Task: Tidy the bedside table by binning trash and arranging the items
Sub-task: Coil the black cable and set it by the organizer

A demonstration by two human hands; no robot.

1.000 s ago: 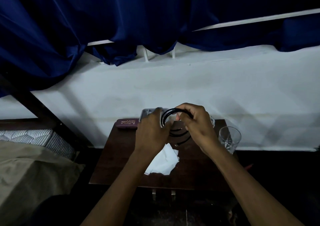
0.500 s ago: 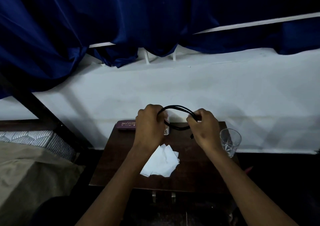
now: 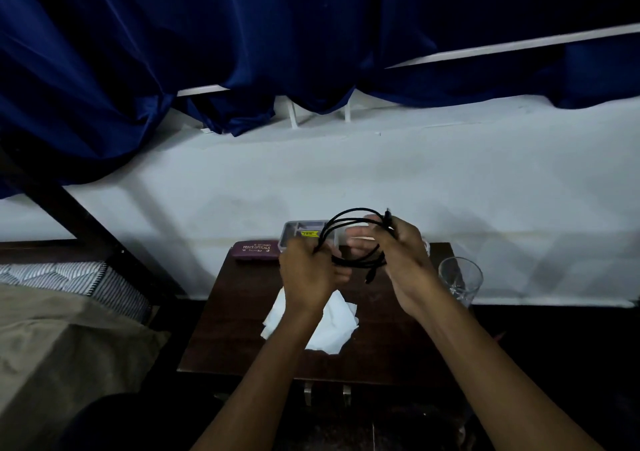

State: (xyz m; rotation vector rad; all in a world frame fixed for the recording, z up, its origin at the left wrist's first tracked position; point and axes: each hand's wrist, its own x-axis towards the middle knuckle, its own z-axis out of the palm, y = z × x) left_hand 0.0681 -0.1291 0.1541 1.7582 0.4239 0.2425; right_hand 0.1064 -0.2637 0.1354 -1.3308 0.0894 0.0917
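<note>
Cable (image 3: pixel 349 223) now sits in more loops than a moment ago, gripped by left hand (image 3: pixel 306 277) and right hand (image 3: pixel 403 256), so coiling is nearly done.

Curtain (image 3: pixel 242 35): dark blue, heavy folds, fills the upper frame; lower hem sags in swags over the wall.
Wall (image 3: pixel 346 173): pale, whitish, runs full width below the curtain; faint shadows on it.
White rail (image 3: pixel 519 47): thin strip, slants upward to the right behind the curtain; a second short piece shows at centre-left.
White brackets (image 3: pixel 292 114): two short uprights just under the curtain hem.
Dark beam (image 3: pixel 86 222): diagonal, at left, crosses from wall down toward the bed.
Bed (image 3: pixel 69 339): at left; tan cover, striped pillow (image 3: pixel 76 279) at its far end.
Floor: dark, detail not readable.
</note>
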